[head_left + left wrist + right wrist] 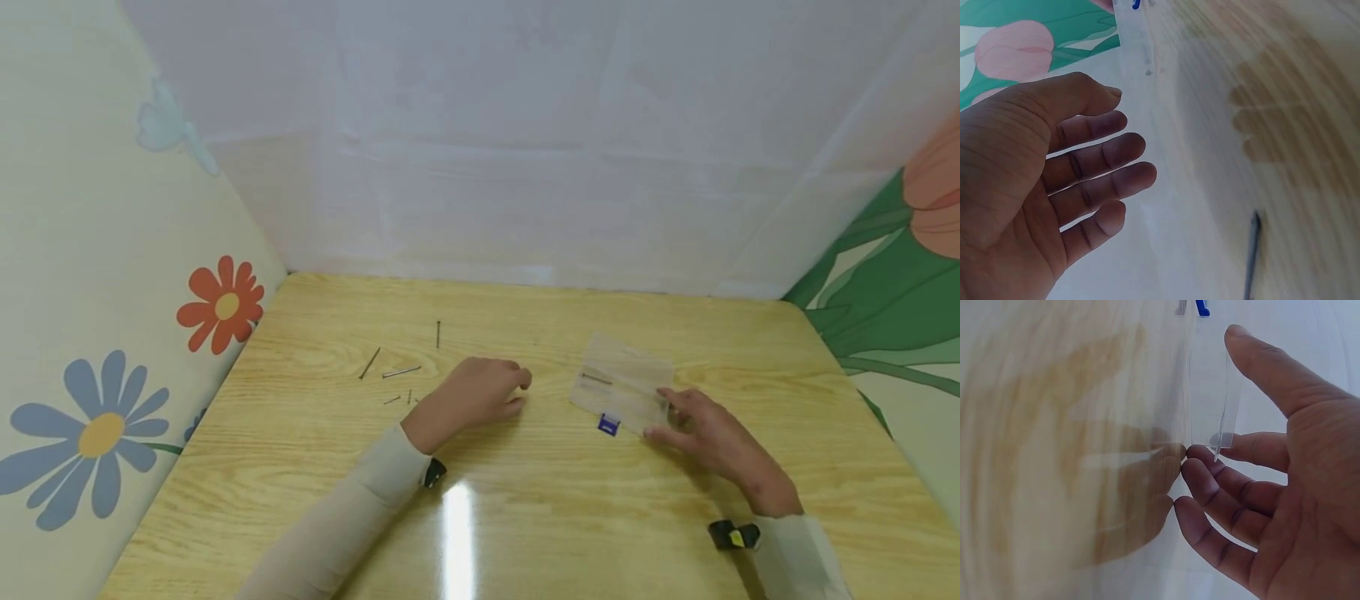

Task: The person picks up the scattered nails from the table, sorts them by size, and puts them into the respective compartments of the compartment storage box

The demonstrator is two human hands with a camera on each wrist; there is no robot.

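A clear plastic zip bag (633,379) with a blue slider (608,425) lies flat on the table, right of the middle. A dark nail (597,379) shows within its outline. At the bag's right edge, my right hand (708,433) touches the plastic with its fingers, the thumb held apart in the right wrist view. My left hand (480,392) hovers left of the bag, fingers loosely bent and holding nothing. Beyond its wrist lie long nails (401,372) and smaller nails (392,400). One nail (1252,256) appears low in the left wrist view.
The wood-grain table (555,517) meets a white sheet (480,208) at the back. Flower-printed panels (135,333) stand on both sides. Another long nail (438,335) lies farther back on the table.
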